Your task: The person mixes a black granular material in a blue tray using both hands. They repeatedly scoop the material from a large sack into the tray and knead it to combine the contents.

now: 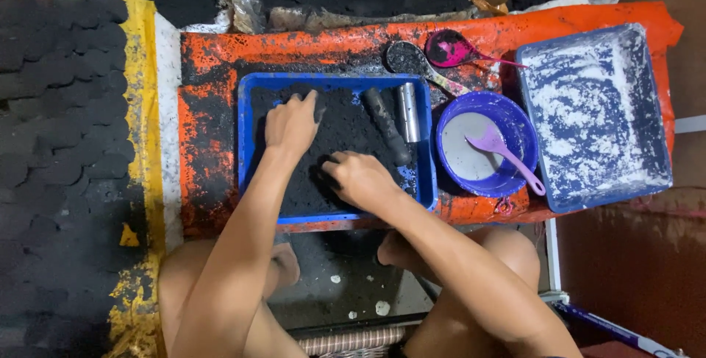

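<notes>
A blue rectangular tray (pixel 245 153) filled with black powder (pixel 346 126) sits on an orange sheet (pixel 213 56). My left hand (pixel 291 124) lies flat on the powder at the tray's upper left, fingers spread. My right hand (pixel 359 178) presses into the powder near the tray's front, fingers curled down in it. A black cylinder (pixel 387 136) and a metal tube (pixel 409 111) lie in the tray's right part, just beyond my right hand.
A round blue bowl (pixel 515 126) with grey liquid and a purple spoon (pixel 507 153) stands right of the tray. A blue tray (pixel 596 119) dusted with white powder is further right. Two spoons (pixel 441 52) lie behind. Rows of black pieces (pixel 59 108) cover the left.
</notes>
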